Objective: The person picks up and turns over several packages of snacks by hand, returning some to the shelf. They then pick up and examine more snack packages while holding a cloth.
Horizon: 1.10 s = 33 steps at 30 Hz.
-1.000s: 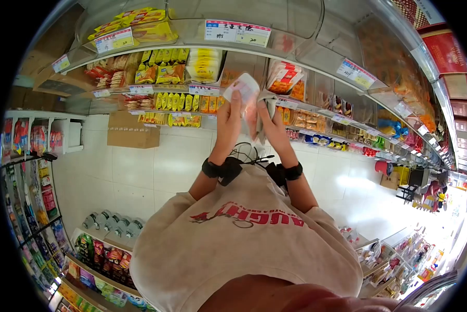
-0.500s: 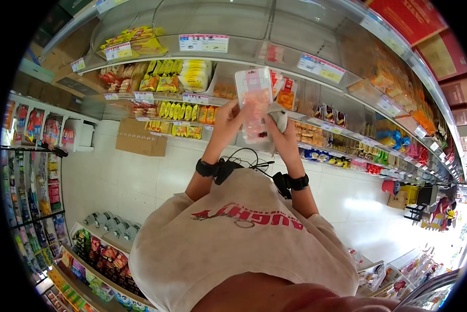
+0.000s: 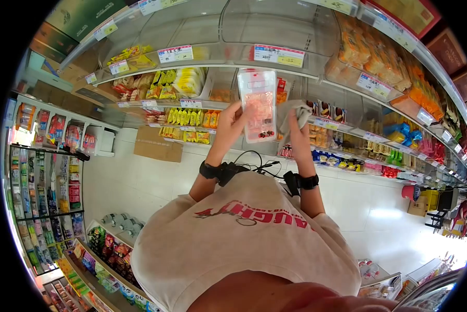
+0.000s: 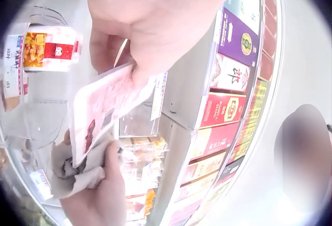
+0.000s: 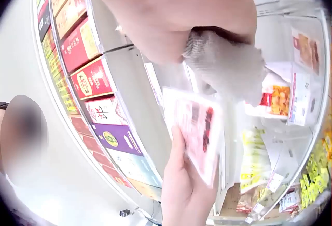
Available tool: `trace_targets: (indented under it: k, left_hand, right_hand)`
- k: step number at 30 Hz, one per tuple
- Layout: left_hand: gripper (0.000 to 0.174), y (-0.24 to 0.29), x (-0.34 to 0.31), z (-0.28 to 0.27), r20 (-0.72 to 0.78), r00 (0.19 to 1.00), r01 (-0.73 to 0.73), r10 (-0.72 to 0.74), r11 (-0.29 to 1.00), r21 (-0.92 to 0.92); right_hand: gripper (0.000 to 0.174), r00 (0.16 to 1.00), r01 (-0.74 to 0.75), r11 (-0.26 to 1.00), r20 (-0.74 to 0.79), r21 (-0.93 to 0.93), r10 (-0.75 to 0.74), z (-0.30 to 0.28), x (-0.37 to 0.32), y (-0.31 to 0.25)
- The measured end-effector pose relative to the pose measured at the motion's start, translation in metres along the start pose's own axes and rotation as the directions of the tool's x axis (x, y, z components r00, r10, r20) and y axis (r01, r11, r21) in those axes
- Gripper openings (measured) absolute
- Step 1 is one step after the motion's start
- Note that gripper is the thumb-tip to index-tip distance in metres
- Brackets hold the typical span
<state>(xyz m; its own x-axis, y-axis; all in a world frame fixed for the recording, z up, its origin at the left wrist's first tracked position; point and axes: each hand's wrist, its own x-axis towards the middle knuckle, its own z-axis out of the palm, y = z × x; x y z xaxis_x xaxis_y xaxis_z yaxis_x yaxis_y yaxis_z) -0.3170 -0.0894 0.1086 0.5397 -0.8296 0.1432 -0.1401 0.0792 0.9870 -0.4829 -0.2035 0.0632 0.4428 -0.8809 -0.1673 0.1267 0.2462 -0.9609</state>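
Note:
My left hand [image 3: 229, 127] grips a flat see-through plastic pack [image 3: 260, 106] by its side edge, thumb across its face. The pack has pinkish-orange print, a pale upper end and dark red marks near its lower end. In my right hand [image 3: 300, 140] is a crumpled grey cloth [image 3: 291, 115], bunched in the fingers beside the pack. From the left wrist, the cloth [image 4: 78, 170] overlaps the pack's lower corner. The right wrist view has the cloth [image 5: 223, 62] above the pack [image 5: 194, 127], with the left hand [image 5: 189, 187] holding it from below.
Shelves with clear plastic bins and price tags [image 3: 279, 55] curve around in front. Yellow snack packets [image 3: 191, 82] and orange bagged snacks [image 3: 366, 54] fill some bins. A cardboard box [image 3: 158, 144] sits on the floor beneath. Boxed goods [image 4: 224, 109] line a shelf to the side.
The pack has turned more face-up and upright, and the cloth in the right hand has moved right, away from its face. The head view has shifted, so the shelves appear moved.

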Motion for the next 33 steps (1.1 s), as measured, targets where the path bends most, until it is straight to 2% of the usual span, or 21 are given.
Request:
trace_targets:
  k: [1, 3, 5, 6, 8, 9, 11, 12, 13, 14, 16, 19, 22, 23, 26, 29, 30, 32, 33]
  left_hand:
    - [0.019, 0.005, -0.002, 0.005, 0.022, 1.0, 0.004, -0.005, 1.0, 0.027]
    - [0.018, 0.0, -0.005, 0.015, 0.073, 0.997, -0.022, 0.015, 0.996, 0.089]
    - [0.018, -0.02, -0.006, 0.024, 0.143, 0.988, -0.082, 0.059, 0.984, 0.16]
    - [0.019, -0.016, -0.01, 0.033, 0.147, 0.989, -0.056, 0.031, 0.984, 0.171]
    - [0.02, -0.005, -0.015, 0.054, 0.159, 0.987, -0.005, -0.026, 0.981, 0.193]
    - [0.021, -0.009, -0.018, 0.06, 0.191, 0.981, -0.002, -0.032, 0.985, 0.175]
    - [0.022, -0.018, -0.016, 0.069, 0.249, 0.968, -0.006, -0.03, 0.99, 0.142]
    - [0.023, -0.019, -0.016, 0.071, 0.295, 0.954, -0.014, -0.045, 0.98, 0.196]
    - [0.024, -0.019, -0.017, 0.072, 0.338, 0.939, -0.023, -0.065, 0.968, 0.251]
    - [0.026, -0.018, -0.02, 0.074, 0.378, 0.921, -0.03, -0.092, 0.952, 0.305]
    - [0.026, -0.013, -0.023, 0.084, 0.317, 0.944, -0.002, -0.09, 0.961, 0.278]
    - [0.026, -0.009, -0.025, 0.093, 0.187, 0.975, 0.061, -0.117, 0.957, 0.283]
    - [0.024, -0.011, -0.018, 0.092, 0.07, 0.987, 0.119, -0.144, 0.952, 0.283]
    - [0.025, -0.013, -0.015, 0.089, 0.039, 0.987, 0.136, -0.153, 0.95, 0.28]
    - [0.034, -0.033, -0.009, 0.087, -0.042, 0.997, -0.044, 0.062, 0.938, 0.343]
    - [0.046, -0.021, -0.007, 0.09, 0.044, 0.998, -0.052, 0.048, 0.996, 0.077]
    - [0.049, -0.024, -0.005, 0.088, 0.063, 0.996, 0.058, -0.056, 0.998, -0.027]
    - [0.057, -0.034, -0.005, 0.081, 0.133, 0.957, 0.281, -0.257, 0.934, -0.221]
    - [0.06, -0.021, -0.007, 0.079, 0.082, 0.966, 0.257, -0.246, 0.951, -0.169]
  right_hand:
    - [0.059, 0.994, -0.11, 0.994, -0.018, 0.005, 0.11, -0.009, 0.001, -0.008]
    - [0.065, 0.998, -0.026, 0.999, 0.051, -0.048, 0.028, -0.02, -0.006, -0.026]
    - [0.056, 0.994, 0.054, 0.998, 0.095, -0.021, -0.052, -0.027, -0.005, -0.018]
    - [0.052, 0.989, 0.093, 0.996, 0.117, -0.005, -0.092, -0.028, -0.005, -0.018]
    - [0.041, 0.973, 0.08, 0.996, 0.217, -0.026, -0.072, -0.037, -0.002, -0.025]
    - [0.025, 0.977, 0.173, 0.978, 0.108, 0.116, -0.186, -0.033, -0.004, -0.028]
    - [0.024, 0.993, -0.002, 0.979, 0.114, 0.206, -0.022, -0.048, -0.007, -0.036]
    - [0.023, 0.99, -0.086, 0.964, 0.128, 0.25, 0.055, -0.054, -0.005, -0.039]
    - [0.024, 0.988, 0.027, 0.966, 0.142, 0.257, -0.066, -0.062, 0.003, -0.032]
    - [0.024, 0.987, 0.073, 0.972, 0.123, 0.225, -0.103, -0.068, 0.006, -0.029]
    - [0.024, 0.98, 0.164, 0.974, 0.084, 0.157, -0.179, -0.073, 0.01, -0.028]
    - [0.022, 0.987, 0.143, 0.971, 0.048, 0.191, -0.155, -0.076, 0.008, -0.025]
    - [0.02, 0.967, 0.153, 0.983, 0.189, 0.102, -0.17, -0.066, -0.002, -0.008]
    - [0.02, 0.971, 0.103, 0.994, 0.215, 0.022, -0.106, -0.067, -0.003, 0.003]
    - [0.02, 0.987, 0.113, 0.988, 0.104, 0.108, -0.125, -0.056, -0.007, 0.0]
    - [0.03, 0.984, 0.175, 0.928, 0.103, -0.328, -0.148, -0.051, -0.004, -0.006]
    - [0.036, 0.929, 0.367, 0.857, 0.195, -0.361, -0.315, -0.044, -0.005, -0.008]
    - [0.048, 0.715, 0.698, 0.618, 0.394, -0.361, -0.578, -0.021, -0.009, -0.009]
    - [0.053, 0.706, 0.707, 0.606, 0.414, -0.364, -0.574, -0.012, -0.013, -0.009]
